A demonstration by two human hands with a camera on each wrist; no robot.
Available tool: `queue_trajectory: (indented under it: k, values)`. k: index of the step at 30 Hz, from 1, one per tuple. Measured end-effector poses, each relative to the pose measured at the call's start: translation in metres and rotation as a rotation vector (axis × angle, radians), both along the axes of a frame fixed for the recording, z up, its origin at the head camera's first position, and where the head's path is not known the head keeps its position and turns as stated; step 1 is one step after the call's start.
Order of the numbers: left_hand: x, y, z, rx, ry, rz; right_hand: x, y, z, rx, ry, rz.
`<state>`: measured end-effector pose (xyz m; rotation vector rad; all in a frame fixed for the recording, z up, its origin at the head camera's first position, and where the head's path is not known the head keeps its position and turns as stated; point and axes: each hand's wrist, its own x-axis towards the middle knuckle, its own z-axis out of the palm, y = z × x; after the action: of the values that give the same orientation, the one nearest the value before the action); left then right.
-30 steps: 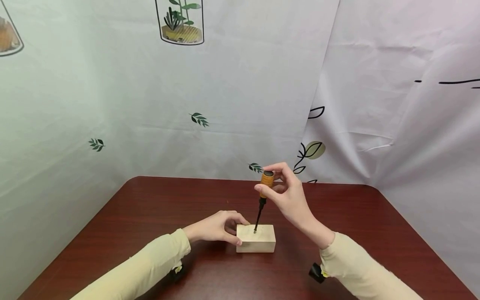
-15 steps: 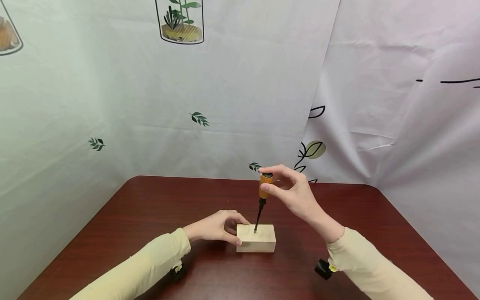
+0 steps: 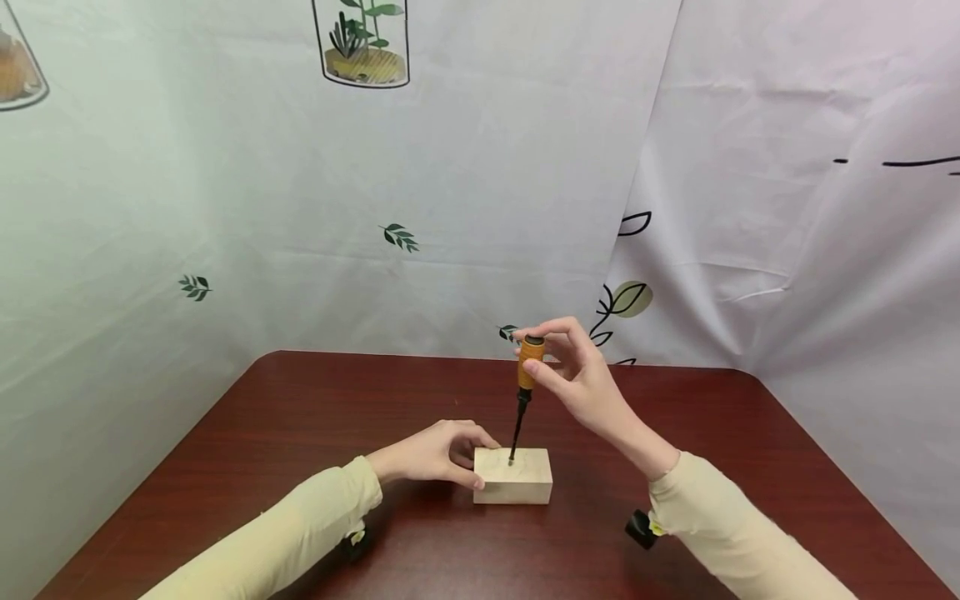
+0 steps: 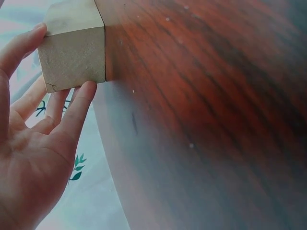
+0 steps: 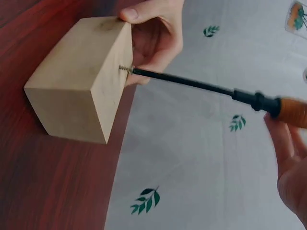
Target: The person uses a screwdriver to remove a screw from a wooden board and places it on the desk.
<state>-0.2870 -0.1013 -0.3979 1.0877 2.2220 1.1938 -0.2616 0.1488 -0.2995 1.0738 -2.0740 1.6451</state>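
A pale wooden block [image 3: 525,479] lies on the table, and my left hand [image 3: 438,452] grips its left end between thumb and fingers. In the left wrist view the thumb and fingertips press opposite sides of the block [image 4: 74,57]. My right hand [image 3: 581,379] holds a screwdriver [image 3: 530,367] by its orange handle, thumb in front and fingers near the top. The screwdriver stands nearly upright, its dark shaft leaning slightly. In the right wrist view its tip meets a screw [image 5: 125,69] that juts partly out of the block's upper face.
The dark red wooden table [image 3: 337,400] has rounded far corners. Behind and beside it hangs a whitish cloth [image 3: 480,167] printed with leaves and jars. A small black object [image 3: 640,529] sits at the right sleeve cuff.
My right hand shifts and turns about the screwdriver handle, swinging right and then back up, with the fingers placed anew. My left hand and the block stay still.
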Motion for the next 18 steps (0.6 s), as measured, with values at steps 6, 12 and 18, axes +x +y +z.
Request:
queue_trajectory:
  k: [6,12,18]
  values:
    - [0.000,0.000,-0.001,0.003,0.000,0.001,0.006,-0.005,0.005,-0.009,-0.045,-0.158]
    - [0.000,0.000,-0.001,0.007,0.003,-0.006,0.009,-0.005,0.010,-0.025,-0.040,-0.174]
    - [0.000,0.000,0.000,0.010,-0.006,-0.009,0.009,-0.001,0.007,-0.060,-0.010,-0.124]
